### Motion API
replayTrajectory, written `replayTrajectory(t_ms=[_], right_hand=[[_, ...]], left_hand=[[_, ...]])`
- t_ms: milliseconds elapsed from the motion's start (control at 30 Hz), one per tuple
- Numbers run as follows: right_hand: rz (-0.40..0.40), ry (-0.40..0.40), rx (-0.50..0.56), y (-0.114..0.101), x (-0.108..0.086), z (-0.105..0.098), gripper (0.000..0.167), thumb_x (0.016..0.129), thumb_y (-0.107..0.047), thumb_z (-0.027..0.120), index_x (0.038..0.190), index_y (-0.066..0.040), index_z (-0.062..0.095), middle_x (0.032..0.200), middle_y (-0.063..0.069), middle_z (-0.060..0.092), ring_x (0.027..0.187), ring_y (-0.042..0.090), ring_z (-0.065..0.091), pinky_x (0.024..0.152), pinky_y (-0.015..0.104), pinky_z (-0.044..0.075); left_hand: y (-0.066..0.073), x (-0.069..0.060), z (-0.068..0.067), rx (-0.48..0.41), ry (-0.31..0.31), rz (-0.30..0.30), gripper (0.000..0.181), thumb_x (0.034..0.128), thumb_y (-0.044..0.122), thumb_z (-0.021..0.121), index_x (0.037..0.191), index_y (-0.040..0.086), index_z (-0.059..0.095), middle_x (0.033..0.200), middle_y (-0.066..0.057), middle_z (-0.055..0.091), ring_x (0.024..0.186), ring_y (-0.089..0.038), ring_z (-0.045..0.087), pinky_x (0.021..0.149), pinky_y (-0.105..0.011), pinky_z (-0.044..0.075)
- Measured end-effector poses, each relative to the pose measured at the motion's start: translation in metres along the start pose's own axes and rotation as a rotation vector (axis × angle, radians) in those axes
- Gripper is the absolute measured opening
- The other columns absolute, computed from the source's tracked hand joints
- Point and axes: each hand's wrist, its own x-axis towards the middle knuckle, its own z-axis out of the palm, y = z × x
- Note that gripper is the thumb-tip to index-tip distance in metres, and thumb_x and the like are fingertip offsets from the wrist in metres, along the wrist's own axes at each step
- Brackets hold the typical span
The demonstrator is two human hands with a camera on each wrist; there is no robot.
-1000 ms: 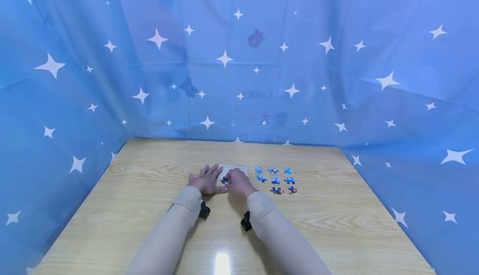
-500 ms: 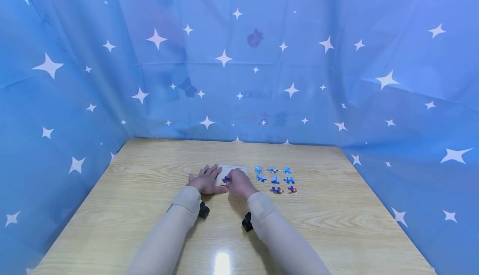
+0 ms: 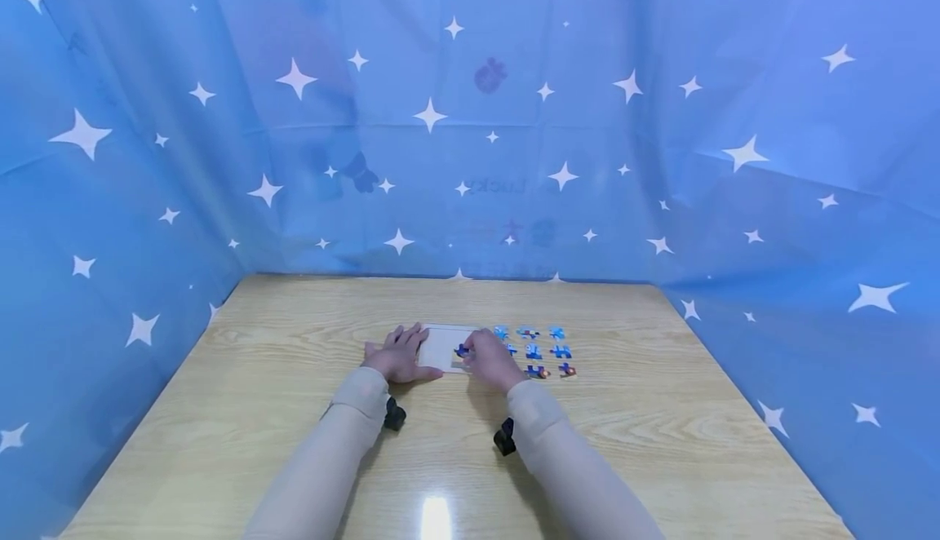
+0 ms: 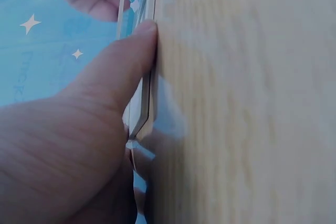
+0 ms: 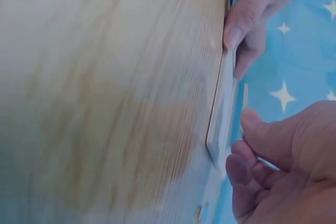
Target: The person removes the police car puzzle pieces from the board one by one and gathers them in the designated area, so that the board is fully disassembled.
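Note:
My right hand [image 3: 495, 358] pinches a dark blue jigsaw piece [image 3: 461, 351] between thumb and fingers, over the right part of a white puzzle tray [image 3: 438, 347]. Seen edge-on in the right wrist view, the piece [image 5: 245, 96] stands off the tray [image 5: 222, 109]. My left hand [image 3: 396, 356] rests at the tray's left side with its fingers spread. Its thumb [image 4: 126, 56] touches the tray's front edge in the left wrist view. Some of the tray's right side is hidden behind my right hand.
Several loose jigsaw pieces [image 3: 534, 351] in blue, white and red lie in rough rows on the wooden table [image 3: 330, 303], right of the tray. A blue curtain with white stars [image 3: 470, 116] hangs behind the table and along its sides.
My right hand has moved right across the tray with the piece, uncovering the tray's left and middle. The left hand stays at the tray's left side. The head view has shifted slightly.

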Motion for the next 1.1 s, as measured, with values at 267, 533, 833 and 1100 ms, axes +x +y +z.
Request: replayTrajectory(t_ms=[267,533,833,1100], right_hand=[[-0.013,0.021,-0.029,0.012,-0.007,-0.008,0.019,0.096,-0.001,0.068,0.114,0.004,0.065,0.111,0.013,0.061,0.101,0.027,0.060,0.089,0.043,0.053],[-0.011,0.026,-0.029,0.024,-0.014,-0.012,0.019,0.094,0.000,0.069,0.113,0.003,0.066,0.112,0.014,0.063,0.105,0.029,0.061,0.090,0.044,0.053],[0.008,0.032,-0.011,0.033,-0.020,-0.016,0.018,0.093,0.002,0.070,0.111,0.002,0.066,0.113,0.013,0.064,0.107,0.031,0.062,0.092,0.045,0.053],[-0.001,0.043,-0.050,0.037,-0.028,-0.028,0.015,0.092,0.003,0.071,0.106,0.002,0.066,0.111,0.014,0.064,0.106,0.032,0.062,0.091,0.046,0.053]], left_hand=[[-0.005,0.002,0.004,-0.041,0.017,0.003,0.098,0.0865,0.072,0.063,0.164,0.026,0.023,0.171,0.003,0.010,0.156,-0.031,0.007,0.109,-0.078,0.010],[-0.001,-0.002,0.003,-0.047,0.014,-0.008,0.099,0.0863,0.072,0.063,0.164,0.025,0.024,0.171,0.003,0.012,0.156,-0.030,0.007,0.111,-0.077,0.008],[0.000,-0.002,0.001,-0.053,0.011,0.012,0.100,0.0856,0.073,0.063,0.164,0.024,0.023,0.171,0.002,0.011,0.156,-0.031,0.007,0.110,-0.078,0.005],[-0.008,0.006,0.007,-0.053,0.020,0.026,0.101,0.0853,0.073,0.063,0.164,0.027,0.021,0.171,0.004,0.010,0.156,-0.030,0.006,0.110,-0.079,0.004]])
